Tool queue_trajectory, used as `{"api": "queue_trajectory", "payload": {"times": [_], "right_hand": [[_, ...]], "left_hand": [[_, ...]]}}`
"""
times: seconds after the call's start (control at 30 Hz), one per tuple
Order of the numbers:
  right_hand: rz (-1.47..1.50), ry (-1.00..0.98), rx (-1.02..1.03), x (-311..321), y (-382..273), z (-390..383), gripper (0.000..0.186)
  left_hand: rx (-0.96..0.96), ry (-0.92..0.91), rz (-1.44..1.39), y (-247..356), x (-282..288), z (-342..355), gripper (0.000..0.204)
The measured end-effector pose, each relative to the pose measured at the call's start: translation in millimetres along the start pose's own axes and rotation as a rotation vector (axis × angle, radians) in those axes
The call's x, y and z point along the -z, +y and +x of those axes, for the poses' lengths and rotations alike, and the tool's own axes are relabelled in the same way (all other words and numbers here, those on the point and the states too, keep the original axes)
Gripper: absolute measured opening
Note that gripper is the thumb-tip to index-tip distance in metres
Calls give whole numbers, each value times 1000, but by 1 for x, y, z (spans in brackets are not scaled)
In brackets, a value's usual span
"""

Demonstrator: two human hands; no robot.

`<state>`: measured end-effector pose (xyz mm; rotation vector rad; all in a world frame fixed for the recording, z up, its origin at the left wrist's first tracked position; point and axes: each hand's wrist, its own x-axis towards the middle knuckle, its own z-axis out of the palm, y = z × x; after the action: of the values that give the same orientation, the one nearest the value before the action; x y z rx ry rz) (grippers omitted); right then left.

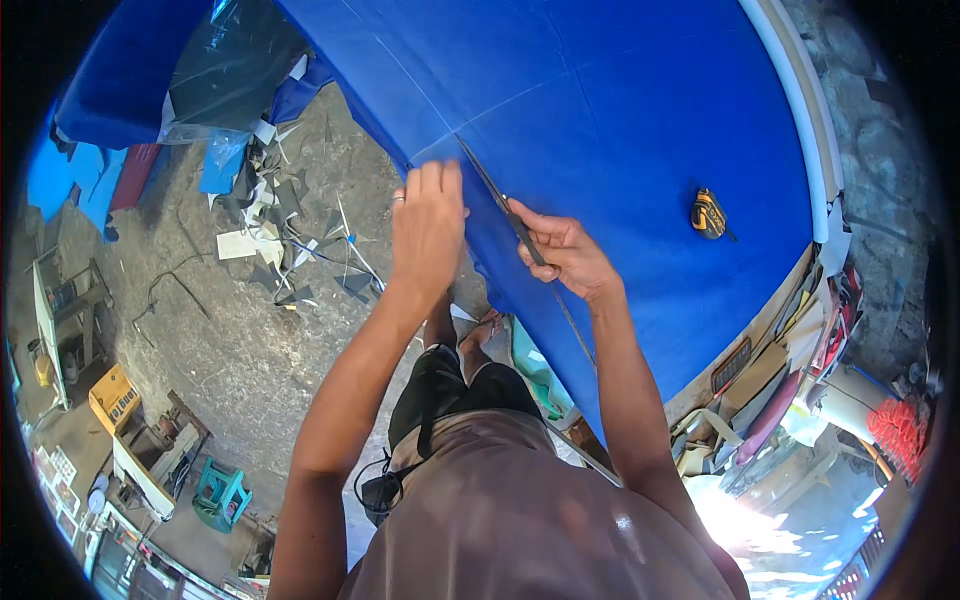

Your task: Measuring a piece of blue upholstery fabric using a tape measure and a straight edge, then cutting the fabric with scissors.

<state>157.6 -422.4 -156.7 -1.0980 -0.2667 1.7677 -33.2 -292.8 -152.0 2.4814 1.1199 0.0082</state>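
Note:
A large blue sheet [640, 170] with thin pale marking lines covers the table before me. My right hand [568, 250] is closed around slim dark scissors [487, 178], whose pointed tip reaches up and left to where the pale lines meet. A thin dark line runs on below that hand toward my right forearm; I cannot tell whether it is a cut or a strip. At the sheet's left edge, my left hand [430, 215] has its fingers bent down and closed on the blue material; the fingertips are partly hidden. To the right lies a yellow and black tape measure [708, 214].
Offcuts [265, 235] litter the concrete floor at the left. A green stool [221, 494] stands at the lower left. A pale roll [800, 90] borders the table's far right edge. Scraps and a red coiled bundle [898, 437] are at the right.

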Motion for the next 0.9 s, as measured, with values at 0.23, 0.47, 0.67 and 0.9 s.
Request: {"api": "queue_trajectory", "payload": {"times": [0.23,0.47,0.67,0.9], "right_hand": [[55,-79,45,-3,-10,31,62],[9,-20,19,-12,-13,31,63],[4,-22,5,-20,-26,48,63],[30,-33,45,-28,-28,72,62]], "left_hand": [[107,0,16,-19,11,12,102],[130,-82,120,-14,17,15,105],[128,-103,154,-11,13,19,109],[128,-58,160,-14,7,21,111]]}}
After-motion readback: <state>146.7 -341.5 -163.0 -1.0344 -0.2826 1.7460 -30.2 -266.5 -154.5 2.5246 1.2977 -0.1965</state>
